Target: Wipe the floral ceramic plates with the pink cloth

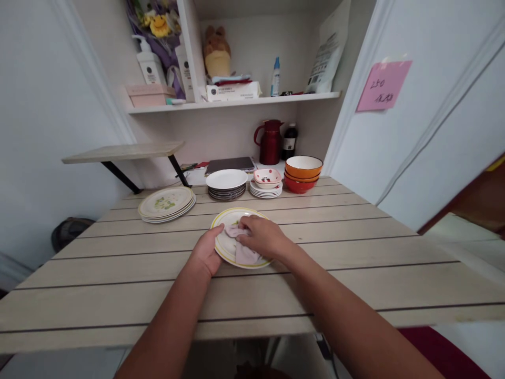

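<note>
Your left hand (208, 251) pinches the left edge of a round, smooth, off-white plate with a yellow-banded rim (224, 245), thumb on the upper face, other fingers largely hidden. Your right hand (260, 234), fingers bunched, pinches a soft, creased, pale pink cloth (246, 254) against the plate's face, one flap spread toward the near rim. The plate is at the middle of a pale wood-look table with dark parallel grooves (118, 273); you cannot tell whether its base touches the surface. Beyond it, from left to right, stand a stack of round off-white plates topped by a green print (165, 202), a glossy white plate (226, 178) on a dark-sided stack of plates (226, 193), a pink-and-white patterned, rounded-square bowl (267, 179) on small white plates (266, 192), and nested, deep, round orange and red bowls (303, 172).
</note>
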Motion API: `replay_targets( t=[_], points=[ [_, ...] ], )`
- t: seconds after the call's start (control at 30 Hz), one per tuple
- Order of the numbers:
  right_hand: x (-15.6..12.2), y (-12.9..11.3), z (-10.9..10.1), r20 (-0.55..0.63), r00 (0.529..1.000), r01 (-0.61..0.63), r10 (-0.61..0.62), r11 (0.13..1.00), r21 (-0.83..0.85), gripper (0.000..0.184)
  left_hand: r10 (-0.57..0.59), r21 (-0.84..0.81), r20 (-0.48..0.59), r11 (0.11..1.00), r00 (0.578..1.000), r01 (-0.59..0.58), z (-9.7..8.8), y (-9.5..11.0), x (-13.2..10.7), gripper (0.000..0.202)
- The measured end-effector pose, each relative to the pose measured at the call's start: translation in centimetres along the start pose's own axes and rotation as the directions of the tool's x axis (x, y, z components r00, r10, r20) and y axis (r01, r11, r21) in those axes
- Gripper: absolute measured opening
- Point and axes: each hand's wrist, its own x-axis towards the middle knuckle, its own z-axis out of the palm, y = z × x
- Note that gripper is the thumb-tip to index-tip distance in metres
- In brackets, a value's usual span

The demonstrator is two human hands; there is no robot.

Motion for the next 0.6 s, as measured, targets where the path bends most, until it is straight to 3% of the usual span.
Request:
replay_targets(
  t=[0.33,0.6],
  points=[
    [0.4,0.7,0.6,-0.117,0.992,-0.013,0.037,0.98,0.2,0.022,0.02,0.016,-0.027,1.0,0.999,-0.02,-0.4,-0.1,0.3,0.042],
    [1.2,2.1,1.3,-0.288,0.948,0.012,0.138,0.886,0.464,0.016,0.051,0.051,-0.006,0.997,0.999,-0.051,-0.9,-0.4,0.5,0.038]
  ],
)
